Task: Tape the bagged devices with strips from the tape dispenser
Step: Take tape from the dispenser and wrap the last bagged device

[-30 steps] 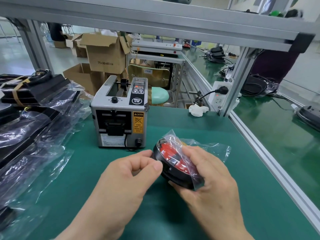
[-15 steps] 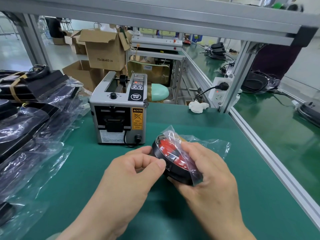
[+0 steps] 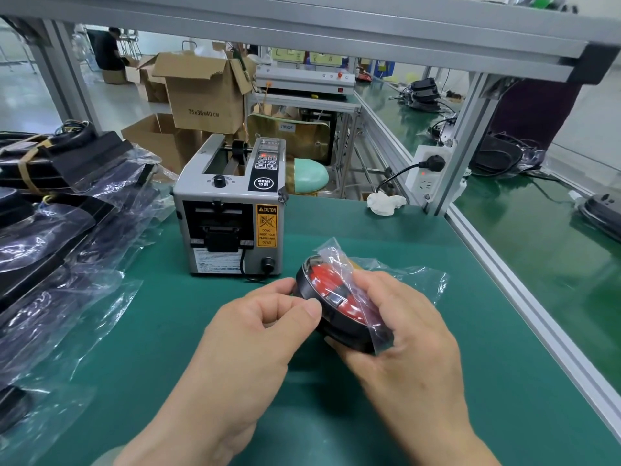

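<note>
Holding the bagged device [image 3: 331, 290] in both hands at mid tabletop [image 3: 161, 338], just in front of the tape dispenser [image 3: 232, 213] and slightly to its right, not touching it. Can't tell whether resting on the mat or lifted just off it. Gripping with the right hand [image 3: 406, 327] from the right side: fingers curled under the black body, thumb over the bag film on top. Pinching at the left rim with the left hand [image 3: 265, 317], thumb and forefinger curled together against the black edge; can't tell whether pinching a strip or only film. Round puck, so no true long axis; tilted on edge, red face up and toward the camera, seen outline running far-left to near-right. Trailing the loose bag end [image 3: 420, 280] off to the far right. Dispenser outlet side facing the hands. Left edge: pile of bagged black units [image 3: 50, 230]. Far side, by the frame post: crumpled tissue [image 3: 384, 202]. Behind the dispenser: cardboard boxes [image 3: 205, 95].
</note>
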Demonstrator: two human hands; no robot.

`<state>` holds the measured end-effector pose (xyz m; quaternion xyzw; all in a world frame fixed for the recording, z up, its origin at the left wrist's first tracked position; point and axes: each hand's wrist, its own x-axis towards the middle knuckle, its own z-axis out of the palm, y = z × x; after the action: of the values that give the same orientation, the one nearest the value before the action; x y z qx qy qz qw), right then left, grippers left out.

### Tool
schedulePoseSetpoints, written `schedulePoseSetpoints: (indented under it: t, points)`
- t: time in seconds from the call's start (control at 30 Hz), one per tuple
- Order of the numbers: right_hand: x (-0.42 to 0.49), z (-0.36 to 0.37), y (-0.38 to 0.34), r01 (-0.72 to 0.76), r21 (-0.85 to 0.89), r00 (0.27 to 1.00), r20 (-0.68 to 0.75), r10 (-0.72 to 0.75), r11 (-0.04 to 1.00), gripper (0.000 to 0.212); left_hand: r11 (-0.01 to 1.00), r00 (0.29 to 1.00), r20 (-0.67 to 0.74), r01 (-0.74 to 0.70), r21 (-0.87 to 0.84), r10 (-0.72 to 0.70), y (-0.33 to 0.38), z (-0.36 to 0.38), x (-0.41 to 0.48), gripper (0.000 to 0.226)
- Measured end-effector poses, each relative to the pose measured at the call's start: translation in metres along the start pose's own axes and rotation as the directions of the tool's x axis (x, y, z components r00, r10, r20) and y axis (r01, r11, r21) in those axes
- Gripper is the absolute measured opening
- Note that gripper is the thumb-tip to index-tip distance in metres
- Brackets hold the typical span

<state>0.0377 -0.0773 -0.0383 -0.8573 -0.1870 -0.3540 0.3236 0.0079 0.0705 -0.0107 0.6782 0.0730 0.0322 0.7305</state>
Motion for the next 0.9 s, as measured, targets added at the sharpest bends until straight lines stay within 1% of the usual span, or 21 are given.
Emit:
schedulePoseSetpoints:
  t: [0.2,0.33,0.6,0.9]
  points:
    - [-0.0007,0.0009,0.0004,0.005,0.003,1.000,-0.006,-0.005,1.000,0.060,1.000,1.000,-0.005,-0.006,0.010,0.006,-0.0013,0.0002,0.0005,0.015]
    - [-0.0007,0.0008,-0.0002,-0.012,0.006,1.000,0.002,0.012,1.000,0.059,0.998,0.999,-0.018,-0.030,0.049,0.030,-0.0024,0.0007,0.0005,0.015]
    - [-0.0002,0.0002,-0.0012,-0.032,0.027,0.999,0.011,0.032,0.999,0.060,0.995,0.996,-0.066,-0.057,0.087,0.062,-0.0043,0.0025,0.0002,0.017]
    - [-0.0010,0.0012,-0.0012,-0.016,0.021,1.000,-0.004,0.016,1.000,0.060,0.982,0.988,-0.116,-0.084,0.166,0.105,-0.0081,0.0050,0.0003,0.015]
